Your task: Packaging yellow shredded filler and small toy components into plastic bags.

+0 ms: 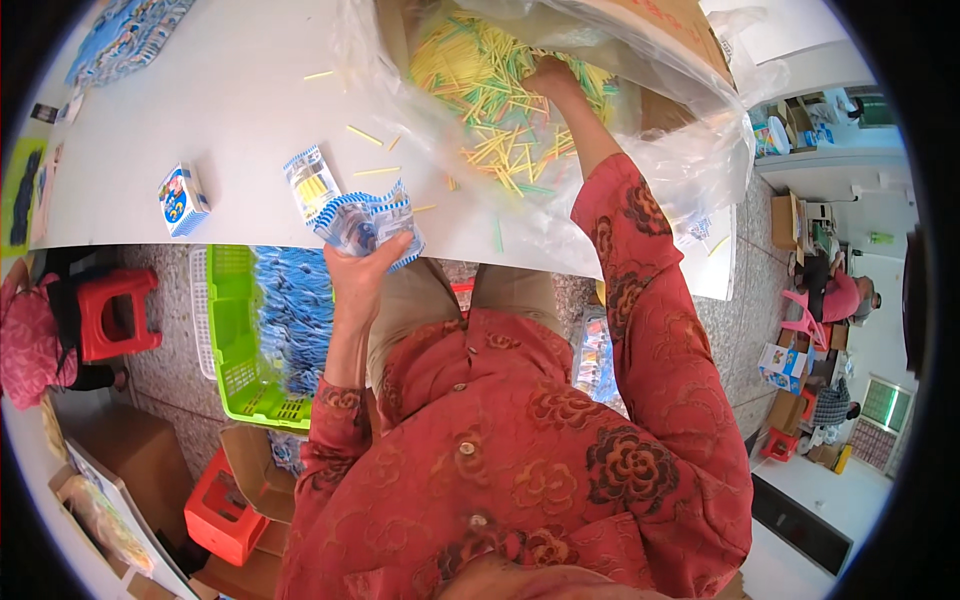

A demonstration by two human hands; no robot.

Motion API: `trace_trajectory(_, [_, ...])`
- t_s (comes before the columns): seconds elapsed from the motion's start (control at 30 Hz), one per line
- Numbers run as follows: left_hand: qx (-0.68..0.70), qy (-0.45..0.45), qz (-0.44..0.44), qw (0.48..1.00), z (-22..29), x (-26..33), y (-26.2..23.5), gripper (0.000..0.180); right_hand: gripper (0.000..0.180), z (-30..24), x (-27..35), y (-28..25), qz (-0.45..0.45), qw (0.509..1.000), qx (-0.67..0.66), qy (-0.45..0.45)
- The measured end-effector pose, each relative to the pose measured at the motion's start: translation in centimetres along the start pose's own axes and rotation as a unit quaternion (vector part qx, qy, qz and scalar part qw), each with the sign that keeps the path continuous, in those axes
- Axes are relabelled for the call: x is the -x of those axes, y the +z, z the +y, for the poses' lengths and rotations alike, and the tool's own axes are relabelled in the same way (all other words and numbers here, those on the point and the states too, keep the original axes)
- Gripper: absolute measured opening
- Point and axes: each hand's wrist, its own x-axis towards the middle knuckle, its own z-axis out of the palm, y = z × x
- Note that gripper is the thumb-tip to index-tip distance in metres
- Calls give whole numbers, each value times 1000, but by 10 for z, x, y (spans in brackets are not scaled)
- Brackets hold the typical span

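My left hand (368,262) is closed round a small clear packet (352,228) with blue-and-white striped edges, its top spread apart, at the table's near edge. Just behind it lies another striped packet (312,185) with yellow sticks showing inside. My right hand (550,76) reaches into a heap of thin yellow and green sticks (470,75) in a plastic-lined carton (670,30). Its fingers are bent down among the sticks and mostly hidden, so their grip does not show. Loose yellow sticks (364,134) are scattered on the white table (250,90) between the hands.
A small blue-and-white box (182,200) stands on the table at left. Blue packets (130,40) are piled at the far left. Below the edge, a green crate (232,340) holds many blue packets. Red stools (118,315) stand on the floor, and other people sit at both sides.
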Motion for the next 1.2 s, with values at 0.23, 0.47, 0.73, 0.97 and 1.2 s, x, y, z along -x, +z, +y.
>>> trace_trajectory(0.23, [2,0,6,1000,1,3,0,36,51,-2,-5,2,-11,999,-39,-6])
trace_trajectory(0.47, [15,13,11,1000,3,5,-2,38,48,-5,-7,4,-34,988,-114,99])
trace_trajectory(0.73, [18,24,8,1000,-1,4,-4,36,59,-5,-8,8,14,985,-149,85])
trace_trajectory(0.97, [-7,19,16,1000,-3,1,-2,36,57,0,-20,12,-29,978,-145,148])
trace_trajectory(1.2, [-2,24,20,999,-3,3,-7,38,54,19,3,23,42,975,-212,44])
